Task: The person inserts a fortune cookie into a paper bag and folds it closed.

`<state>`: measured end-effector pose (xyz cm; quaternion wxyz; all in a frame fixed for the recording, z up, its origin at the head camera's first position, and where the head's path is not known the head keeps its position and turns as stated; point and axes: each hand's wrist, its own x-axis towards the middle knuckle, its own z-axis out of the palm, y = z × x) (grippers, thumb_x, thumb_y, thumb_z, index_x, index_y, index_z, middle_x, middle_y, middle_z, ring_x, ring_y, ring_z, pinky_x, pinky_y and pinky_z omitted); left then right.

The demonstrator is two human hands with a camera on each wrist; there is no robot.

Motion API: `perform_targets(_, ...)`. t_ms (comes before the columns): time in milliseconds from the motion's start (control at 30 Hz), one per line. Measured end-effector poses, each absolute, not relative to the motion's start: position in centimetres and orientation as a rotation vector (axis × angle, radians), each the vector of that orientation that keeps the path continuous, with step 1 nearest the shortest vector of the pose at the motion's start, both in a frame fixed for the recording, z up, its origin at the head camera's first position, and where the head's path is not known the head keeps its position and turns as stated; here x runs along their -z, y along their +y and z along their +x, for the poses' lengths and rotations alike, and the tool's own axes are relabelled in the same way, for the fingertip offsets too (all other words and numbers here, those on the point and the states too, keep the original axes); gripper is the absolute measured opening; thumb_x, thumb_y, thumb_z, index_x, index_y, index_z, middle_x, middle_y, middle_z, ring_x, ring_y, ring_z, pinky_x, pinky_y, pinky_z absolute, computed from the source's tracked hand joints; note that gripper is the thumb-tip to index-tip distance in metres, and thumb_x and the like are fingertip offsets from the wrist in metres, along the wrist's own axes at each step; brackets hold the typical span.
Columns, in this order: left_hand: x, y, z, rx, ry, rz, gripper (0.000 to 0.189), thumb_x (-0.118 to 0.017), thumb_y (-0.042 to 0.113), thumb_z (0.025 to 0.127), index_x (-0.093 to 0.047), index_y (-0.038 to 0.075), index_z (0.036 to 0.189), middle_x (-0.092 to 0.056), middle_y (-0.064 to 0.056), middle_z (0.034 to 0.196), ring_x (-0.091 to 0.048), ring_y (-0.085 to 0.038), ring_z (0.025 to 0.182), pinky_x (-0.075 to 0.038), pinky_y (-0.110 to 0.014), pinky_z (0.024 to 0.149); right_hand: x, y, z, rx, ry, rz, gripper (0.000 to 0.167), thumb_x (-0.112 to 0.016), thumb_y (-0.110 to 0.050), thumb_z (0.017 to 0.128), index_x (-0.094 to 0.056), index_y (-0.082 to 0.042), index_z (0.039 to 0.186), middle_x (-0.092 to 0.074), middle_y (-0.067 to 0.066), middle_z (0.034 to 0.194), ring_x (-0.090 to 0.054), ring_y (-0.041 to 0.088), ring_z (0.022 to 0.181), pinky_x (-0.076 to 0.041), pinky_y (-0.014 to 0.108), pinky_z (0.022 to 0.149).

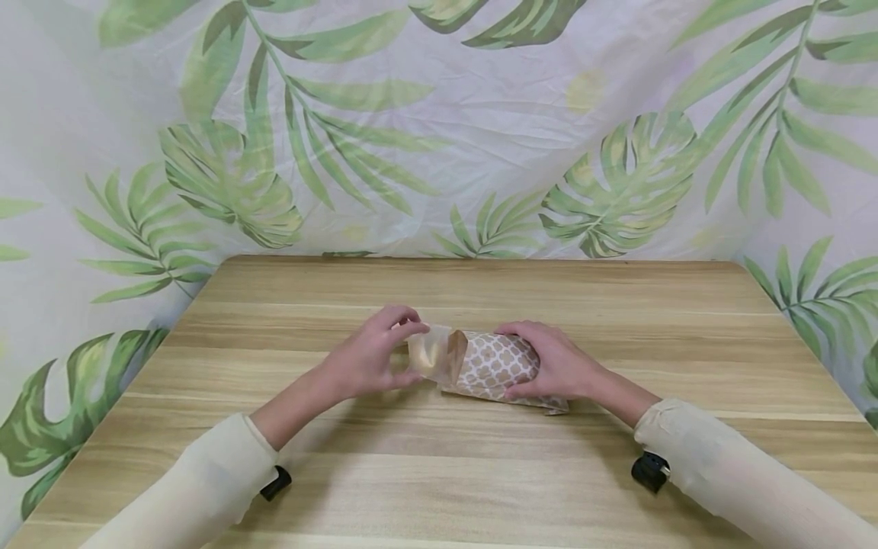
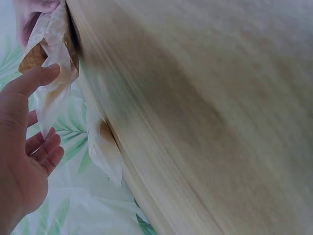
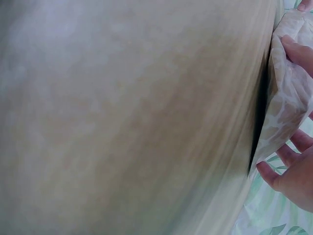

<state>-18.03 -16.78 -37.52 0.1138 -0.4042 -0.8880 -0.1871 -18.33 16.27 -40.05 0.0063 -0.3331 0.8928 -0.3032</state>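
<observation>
A brown paper bag with a white lattice pattern lies on its side on the table, its open mouth toward the left. My right hand grips it from the right, thumb on the near side and fingers over the far side. At the mouth is a small translucent bag with something yellowish inside. My left hand holds this small bag between thumb and fingers. In the left wrist view the thumb lies against the translucent bag, with fingertips by its lower end. The contents are too blurred to name.
The wooden table stretches around both hands. Behind it hangs a leaf-printed cloth. A second pale translucent piece shows beside the left hand in the left wrist view. Black devices sit at both cuffs.
</observation>
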Motion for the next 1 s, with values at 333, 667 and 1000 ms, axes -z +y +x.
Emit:
perform_targets(333,37.57,-16.57,-17.74,0.411,-2.537,-1.253,0.067,-0.097,0.027,0.068,-0.068,0.004,0.124,-0.060,-0.015,0.127,-0.060,-0.030,0.115,-0.054,-0.042,0.099,40.05,16.30,-18.35,0.958,2.792,-1.047,0.089,-0.099,-0.035,0.067,-0.058,-0.007,0.140,-0.064,0.011,0.138,-0.059,0.034,0.127,-0.046,0.056,0.106)
perform_targets(667,37.36,-16.19,-17.98,0.358,-2.498,-1.343,0.065,-0.095,0.028,0.071,-0.069,0.004,0.124,-0.062,-0.015,0.125,-0.061,-0.028,0.112,-0.055,-0.040,0.095,40.13,16.29,-18.36,0.954,2.792,-1.047,0.090,-0.099,-0.036,0.066,-0.057,-0.007,0.141,-0.064,0.012,0.139,-0.059,0.035,0.128,-0.045,0.056,0.107)
perform_targets(1000,37.27,-15.88,-18.31,0.353,-2.601,-1.289,0.057,-0.089,0.031,0.078,-0.072,-0.001,0.121,-0.063,-0.016,0.119,-0.060,-0.028,0.108,-0.054,-0.041,0.092,40.22,16.34,-18.40,0.959,2.789,-1.054,0.090,-0.099,-0.035,0.066,-0.057,-0.007,0.140,-0.064,0.011,0.139,-0.059,0.034,0.128,-0.046,0.057,0.106)
